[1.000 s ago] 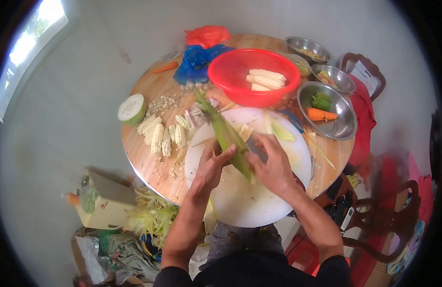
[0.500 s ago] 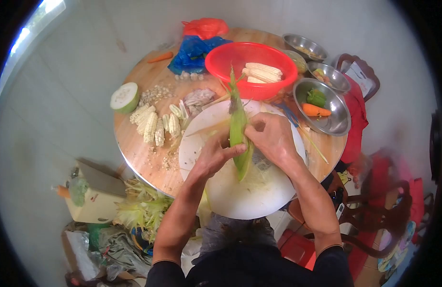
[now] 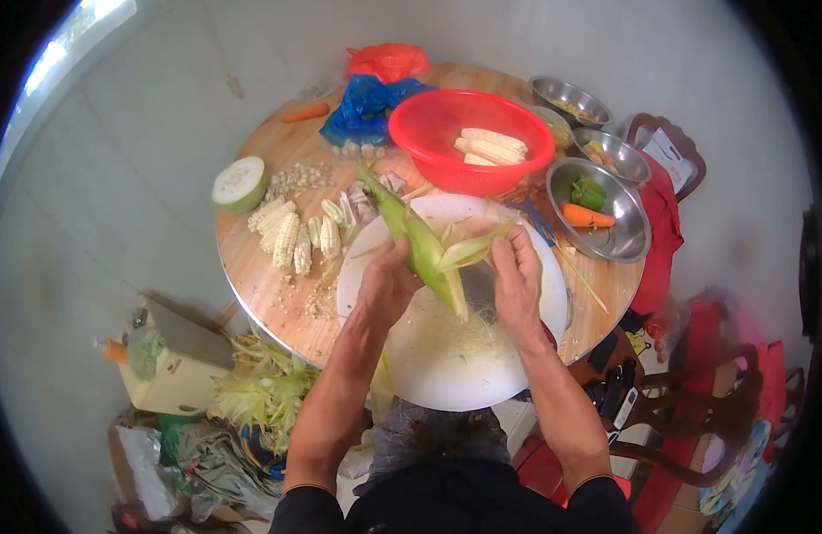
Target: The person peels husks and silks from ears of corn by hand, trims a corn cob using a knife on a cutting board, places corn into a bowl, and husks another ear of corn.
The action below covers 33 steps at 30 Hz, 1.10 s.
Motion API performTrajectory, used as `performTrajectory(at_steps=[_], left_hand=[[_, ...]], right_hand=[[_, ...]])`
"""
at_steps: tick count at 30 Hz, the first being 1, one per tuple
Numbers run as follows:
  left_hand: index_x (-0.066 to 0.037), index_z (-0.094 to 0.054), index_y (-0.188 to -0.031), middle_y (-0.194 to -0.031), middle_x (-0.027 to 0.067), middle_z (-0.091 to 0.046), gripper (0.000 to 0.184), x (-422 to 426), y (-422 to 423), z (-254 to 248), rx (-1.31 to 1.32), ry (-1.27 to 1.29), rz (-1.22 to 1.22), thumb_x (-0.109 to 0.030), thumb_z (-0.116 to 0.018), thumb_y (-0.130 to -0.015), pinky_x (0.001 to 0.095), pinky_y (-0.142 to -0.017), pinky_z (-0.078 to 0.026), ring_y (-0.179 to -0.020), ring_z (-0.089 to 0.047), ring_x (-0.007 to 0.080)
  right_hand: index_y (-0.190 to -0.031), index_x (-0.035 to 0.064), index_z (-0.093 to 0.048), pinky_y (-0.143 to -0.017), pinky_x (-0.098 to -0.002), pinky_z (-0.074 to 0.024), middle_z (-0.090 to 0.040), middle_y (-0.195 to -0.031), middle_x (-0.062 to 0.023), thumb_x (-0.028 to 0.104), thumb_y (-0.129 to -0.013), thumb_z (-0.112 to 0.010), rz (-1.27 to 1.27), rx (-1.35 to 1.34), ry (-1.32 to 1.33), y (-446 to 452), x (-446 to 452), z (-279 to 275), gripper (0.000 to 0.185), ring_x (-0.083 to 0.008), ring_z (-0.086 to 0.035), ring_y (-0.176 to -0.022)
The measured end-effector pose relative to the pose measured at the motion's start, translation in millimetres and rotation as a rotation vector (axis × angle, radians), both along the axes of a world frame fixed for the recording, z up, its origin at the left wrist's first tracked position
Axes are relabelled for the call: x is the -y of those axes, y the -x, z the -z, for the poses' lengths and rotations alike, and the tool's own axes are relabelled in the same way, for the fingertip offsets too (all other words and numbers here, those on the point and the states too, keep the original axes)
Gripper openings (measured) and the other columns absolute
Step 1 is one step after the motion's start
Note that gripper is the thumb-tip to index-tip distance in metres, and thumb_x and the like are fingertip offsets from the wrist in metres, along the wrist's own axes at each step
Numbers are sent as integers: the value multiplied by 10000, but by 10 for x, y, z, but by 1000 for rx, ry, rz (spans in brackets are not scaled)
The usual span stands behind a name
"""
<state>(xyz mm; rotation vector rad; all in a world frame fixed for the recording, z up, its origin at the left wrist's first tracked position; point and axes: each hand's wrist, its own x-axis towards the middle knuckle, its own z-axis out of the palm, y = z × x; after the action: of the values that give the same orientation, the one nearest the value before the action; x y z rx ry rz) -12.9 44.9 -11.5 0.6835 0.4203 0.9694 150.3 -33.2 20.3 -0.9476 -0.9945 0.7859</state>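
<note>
An ear of corn (image 3: 417, 233) in green husk is tilted over a round white board (image 3: 429, 374), its tip pointing up and left. My left hand (image 3: 388, 280) is wrapped round its left side. With closed fingers, my right hand (image 3: 518, 276) grips a strip of corn husk (image 3: 475, 250) that peels away to the right. Pale inner husk shows at the ear's lower end. Fine corn silk (image 3: 476, 340) lies on the board below. Just beyond the ear stands a red plastic basin (image 3: 437, 173) holding several peeled ears of corn (image 3: 491, 145).
Short corn pieces (image 3: 287, 238) and garlic lie on the left of the wooden table (image 3: 259, 280), near a cut gourd (image 3: 240, 182). Metal bowls stand at right, the nearest (image 3: 626, 214) holding a carrot and green pepper. Stripped husks (image 3: 268, 378) are heaped below left.
A strip of husk has been pulled away from the ear to the right by my right hand. The ear has tilted further, its tip moving left.
</note>
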Motion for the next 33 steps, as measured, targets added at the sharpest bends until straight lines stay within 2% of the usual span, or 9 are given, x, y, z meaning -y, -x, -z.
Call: performTrajectory(at_steps=[2,4,5,12,17,19,20,25,33], left_hand=[[-72,-506,-1356,-1228,100,-617,392,-41,-9,16,61,35,-16,-353,-420,-1096,488,-978,-496,-1129,-613,275],[-68,-518,-1306,-1156,109,-616,364,-119,50,24,134,28,-9,-344,-401,-1099,505,-949,-502,-1064,-618,292],[-68,-518,-1306,-1156,109,-616,364,-180,72,66,136,23,-13,-344,-401,-1099,505,-949,-502,-1064,-618,292],[-78,-525,-1292,-1122,113,-609,374,-326,102,148,197,58,-64,-376,-437,-1083,483,-917,-511,-988,-614,300],[-76,-503,-1356,-1153,92,-598,436,-159,31,94,65,-108,-11,-376,-543,-1042,452,-912,-509,-998,-609,262],[-67,-448,-1450,-1235,85,-585,541,-37,-46,30,-266,-277,-87,-298,-633,-998,404,-962,-484,-1098,-581,220],[-67,-448,-1450,-1235,85,-585,541,4,-67,21,-267,-276,-80,-298,-633,-998,404,-962,-484,-1098,-581,220],[-61,-412,-1517,-1373,103,-543,671,101,-145,-28,-306,-457,29,-254,-710,-948,362,-1078,-392,-1286,-485,215],[-52,-414,-1514,-1395,103,-536,679,230,-188,-92,-386,-496,17,-264,-716,-945,359,-1104,-357,-1298,-479,212]], right_hand=[[-1167,31,-543,-960,-290,-455,-612,-1017,-64,200,-1094,-473,-87,-116,-38,68,52,72,197,-132,-577,-960],[-1085,63,-477,-851,-274,-457,-505,-859,-24,269,-1111,-436,-244,-101,5,123,115,213,212,-118,-501,-819],[-1105,18,-493,-717,-281,-426,-464,-803,9,198,-1087,-390,-194,-53,80,184,188,247,208,-107,-454,-735],[-1075,29,-488,-698,-294,-431,-479,-758,-5,212,-1091,-370,-148,293,199,282,582,660,219,-117,-476,-736],[-1118,-8,-598,-789,-286,-477,-656,-891,-49,298,-1066,-500,-246,188,353,60,339,509,326,-120,-586,-855],[-1145,-24,-623,-805,-294,-488,-682,-937,-64,321,-1044,-544,-187,237,322,-83,207,217,369,-124,-603,-873],[-1172,-41,-648,-822,-301,-500,-708,-983,-80,344,-1023,-589,-130,283,295,-146,141,90,417,-127,-621,-891],[-1147,-51,-696,-798,-322,-521,-737,-973,-122,301,-961,-671,79,441,165,-260,-262,-223,399,-160,-664,-870],[-962,-40,-747,-718,-311,-517,-727,-857,-149,201,-902,-711,161,686,92,-289,-204,-316,251,-166,-675,-752]])
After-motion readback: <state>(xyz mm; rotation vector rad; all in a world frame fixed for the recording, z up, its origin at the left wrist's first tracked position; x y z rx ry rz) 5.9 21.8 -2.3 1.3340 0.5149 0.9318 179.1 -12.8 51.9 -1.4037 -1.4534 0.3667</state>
